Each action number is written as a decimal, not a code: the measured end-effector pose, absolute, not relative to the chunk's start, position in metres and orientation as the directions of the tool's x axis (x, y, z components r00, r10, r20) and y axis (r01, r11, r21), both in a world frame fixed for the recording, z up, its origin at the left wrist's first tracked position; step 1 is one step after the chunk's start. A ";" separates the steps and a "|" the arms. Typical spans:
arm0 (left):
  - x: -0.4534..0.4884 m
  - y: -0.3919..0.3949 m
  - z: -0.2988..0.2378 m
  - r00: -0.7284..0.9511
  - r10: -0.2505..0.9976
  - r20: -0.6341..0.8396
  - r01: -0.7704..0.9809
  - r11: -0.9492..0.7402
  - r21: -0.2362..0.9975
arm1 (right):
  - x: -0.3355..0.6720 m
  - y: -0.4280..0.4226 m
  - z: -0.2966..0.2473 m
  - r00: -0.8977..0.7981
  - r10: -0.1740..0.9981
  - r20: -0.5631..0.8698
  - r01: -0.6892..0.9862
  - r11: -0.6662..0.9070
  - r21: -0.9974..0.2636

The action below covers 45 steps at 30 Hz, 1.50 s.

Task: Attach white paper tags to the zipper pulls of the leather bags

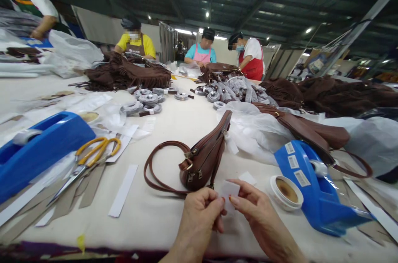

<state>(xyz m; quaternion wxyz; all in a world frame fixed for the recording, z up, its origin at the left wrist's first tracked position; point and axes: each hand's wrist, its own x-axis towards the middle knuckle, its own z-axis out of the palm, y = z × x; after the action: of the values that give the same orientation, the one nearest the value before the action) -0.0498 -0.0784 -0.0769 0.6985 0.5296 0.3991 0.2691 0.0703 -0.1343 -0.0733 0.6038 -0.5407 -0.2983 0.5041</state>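
Observation:
Between my two hands is a small piece of white paper [230,191], near the table's front edge. My left hand [203,209] is closed, thumb and fingers pinched at the paper's left side. My right hand [253,205] grips the paper's right side between thumb and fingers. Just beyond them a brown leather bag [203,159] stands on the table, its zips facing me and its strap [152,167] looped out to the left. A white tag hangs from its upper right side. To the right of my right hand sits a round tub [286,192] with brownish contents.
Blue tape dispensers stand left [46,143] and right [311,188]. Orange-handled scissors [93,155] lie on strips at left, near a white paper strip [123,190]. Wrapped coiled straps [149,99], plastic bags [251,130] and fringed brown piles [124,72] lie farther back. Several co-workers stand beyond.

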 end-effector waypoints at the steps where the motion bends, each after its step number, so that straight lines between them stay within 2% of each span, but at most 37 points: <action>1: -0.052 -0.079 -0.078 0.528 0.800 -0.284 0.032 0.315 0.949 | 0.067 -0.133 -0.078 0.301 0.933 -0.197 -0.324 -0.094 -0.941; 3: -0.059 -0.080 -0.081 0.521 0.801 -0.297 0.049 0.319 0.947 | 0.061 -0.131 -0.087 0.313 0.927 -0.207 -0.359 -0.087 -0.929; 5: -0.068 -0.080 -0.086 0.459 0.847 -0.268 0.092 0.255 0.963 | 0.056 -0.129 -0.093 0.363 0.902 -0.233 -0.392 -0.079 -0.916; 8: -0.081 -0.074 -0.092 0.213 0.974 -0.075 0.180 0.036 0.983 | 0.050 -0.124 -0.099 0.405 0.872 -0.276 -0.401 -0.101 -0.910; 10: -0.086 -0.067 -0.096 0.103 0.990 0.093 0.295 -0.120 0.948 | 0.045 -0.122 -0.100 0.411 0.873 -0.263 -0.359 -0.110 -0.927; 12: -0.085 -0.058 -0.098 0.081 0.951 0.299 0.446 -0.303 0.842 | 0.039 -0.120 -0.103 0.405 0.884 -0.234 -0.306 -0.110 -0.946; 15: -0.081 -0.046 -0.101 0.111 0.813 0.571 0.592 -0.516 0.619 | 0.032 -0.119 -0.106 0.392 0.895 -0.214 -0.251 -0.120 -0.961; 17: -0.079 -0.042 -0.101 0.129 0.749 0.650 0.610 -0.576 0.543 | 0.030 -0.119 -0.109 0.384 0.901 -0.202 -0.213 -0.127 -0.969; 21: -0.083 -0.038 -0.096 0.179 0.692 0.699 0.598 -0.641 0.481 | 0.029 -0.118 -0.111 0.372 0.910 -0.182 -0.153 -0.134 -0.979; 27: -0.088 -0.034 -0.086 0.232 0.716 0.658 0.581 -0.644 0.497 | 0.029 -0.118 -0.114 0.358 0.923 -0.142 -0.051 -0.133 -0.990; 32: -0.087 -0.039 -0.079 0.222 0.812 0.540 0.577 -0.556 0.598 | 0.026 -0.117 -0.114 0.383 0.918 -0.106 -0.015 -0.108 -0.994; 35: -0.087 -0.042 -0.069 0.207 0.927 0.313 0.470 -0.375 0.799 | 0.023 -0.114 -0.116 0.379 0.921 -0.089 0.003 -0.098 -0.995; 38: -0.088 -0.042 -0.060 0.222 0.975 0.012 0.255 -0.070 0.965 | 0.019 -0.111 -0.118 0.351 0.932 -0.086 0.016 -0.098 -0.995; 41: -0.087 -0.040 -0.055 0.231 0.966 -0.112 0.139 0.082 0.987 | 0.016 -0.108 -0.117 0.358 0.932 -0.060 0.043 -0.080 -0.996; 45: -0.086 -0.038 -0.052 0.223 0.962 -0.155 0.086 0.139 0.987 | 0.015 -0.107 -0.112 0.356 0.933 -0.059 0.042 -0.079 -0.996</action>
<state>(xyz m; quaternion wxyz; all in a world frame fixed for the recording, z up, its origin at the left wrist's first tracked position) -0.0862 -0.0381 -0.0522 0.5725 0.5328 0.4918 0.3827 0.0152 -0.1069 -0.1124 0.5499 -0.6129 -0.3977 0.4047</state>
